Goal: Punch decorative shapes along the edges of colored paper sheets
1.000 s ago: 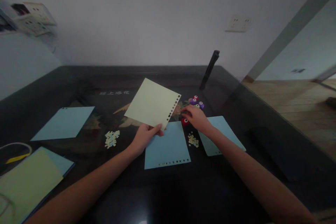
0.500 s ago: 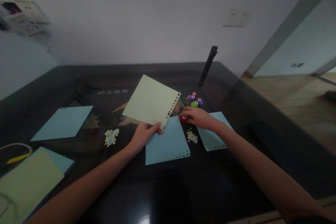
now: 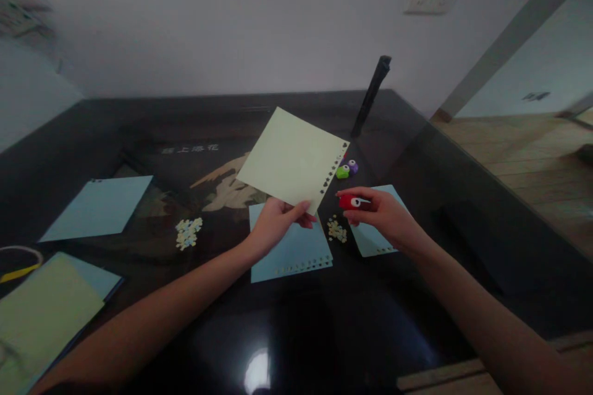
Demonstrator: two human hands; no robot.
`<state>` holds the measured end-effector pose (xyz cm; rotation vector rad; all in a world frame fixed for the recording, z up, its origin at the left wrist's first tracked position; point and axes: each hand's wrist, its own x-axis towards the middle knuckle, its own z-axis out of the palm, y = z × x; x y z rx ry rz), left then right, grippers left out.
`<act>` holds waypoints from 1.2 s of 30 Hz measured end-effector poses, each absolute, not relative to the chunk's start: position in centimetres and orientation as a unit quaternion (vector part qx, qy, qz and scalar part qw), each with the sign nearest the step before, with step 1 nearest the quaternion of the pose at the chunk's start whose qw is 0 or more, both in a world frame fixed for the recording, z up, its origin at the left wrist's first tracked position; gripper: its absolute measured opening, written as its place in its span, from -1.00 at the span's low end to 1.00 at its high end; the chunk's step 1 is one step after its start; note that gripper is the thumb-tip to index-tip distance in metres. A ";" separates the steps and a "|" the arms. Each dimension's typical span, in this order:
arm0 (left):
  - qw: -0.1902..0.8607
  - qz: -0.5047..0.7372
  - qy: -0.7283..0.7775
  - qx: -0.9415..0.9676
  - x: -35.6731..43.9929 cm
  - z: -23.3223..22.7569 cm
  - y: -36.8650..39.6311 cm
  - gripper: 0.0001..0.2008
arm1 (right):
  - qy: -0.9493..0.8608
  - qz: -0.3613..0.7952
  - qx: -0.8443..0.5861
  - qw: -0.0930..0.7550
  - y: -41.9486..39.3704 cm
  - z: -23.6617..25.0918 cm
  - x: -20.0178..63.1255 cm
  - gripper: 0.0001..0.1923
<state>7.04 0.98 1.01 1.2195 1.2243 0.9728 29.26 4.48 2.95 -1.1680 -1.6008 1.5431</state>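
Note:
Between thumb and fingers, my left hand (image 3: 282,220) grips a pale yellow sheet of paper (image 3: 293,157) by its lower corner, raised and tilted above the table. A row of small punched shapes runs along the sheet's right edge. My right hand (image 3: 386,213) is closed around a red craft punch (image 3: 351,201) with a white eye-like spot, just right of the sheet and apart from it. Below the sheet lie blue sheets (image 3: 291,253) with punched edges. Another blue sheet (image 3: 370,239) is partly hidden under my right hand. Small paper cut-outs (image 3: 336,230) lie between them.
Green (image 3: 343,172) and purple punches (image 3: 353,166) stand behind the raised sheet, partly covered by it. A black upright stick (image 3: 372,95) rises at the back. On the left are a cut-out pile (image 3: 188,232), a blue sheet (image 3: 99,207) and a yellow-topped paper stack (image 3: 50,315).
My right hand has lifted the red punch off the table and turned it toward the sheet. The yellow sheet has shifted right and now covers some of the other punches. The camera view has tilted slightly.

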 end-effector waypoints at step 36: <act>0.541 0.412 0.520 0.518 9.9 -0.1 0.7 -0.78 | -0.414 0.678 -0.468 0.389 1.8 1.3 28.2 -0.67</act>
